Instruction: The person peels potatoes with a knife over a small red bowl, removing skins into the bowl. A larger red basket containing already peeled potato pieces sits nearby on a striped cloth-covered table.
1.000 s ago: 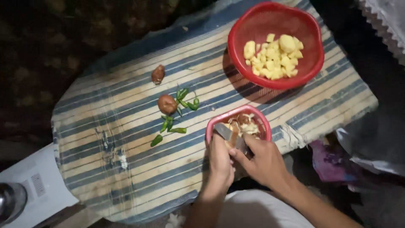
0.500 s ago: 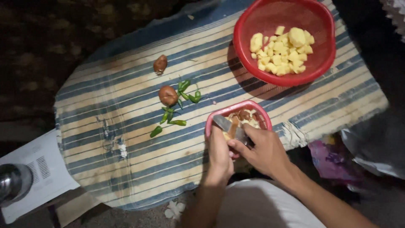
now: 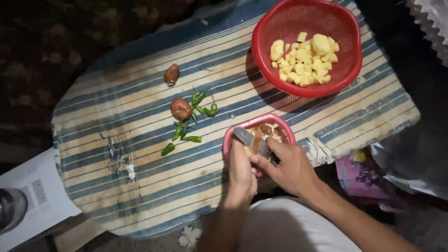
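Change: both hands have stayed over the small pink bowl (image 3: 233,140).
Left hand (image 3: 241,170): fingers curled around a pale vegetable piece (image 3: 256,140).
Right hand (image 3: 285,166): fingers clamped on knife (image 3: 249,139), blade against that piece.

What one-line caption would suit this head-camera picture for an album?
Two hands, left hand and right hand, work a knife over a small pink bowl on a striped mat.

Shiny metal knife blade (image 3: 243,136); woven striped mat (image 3: 140,158); red plastic basket (image 3: 305,46)
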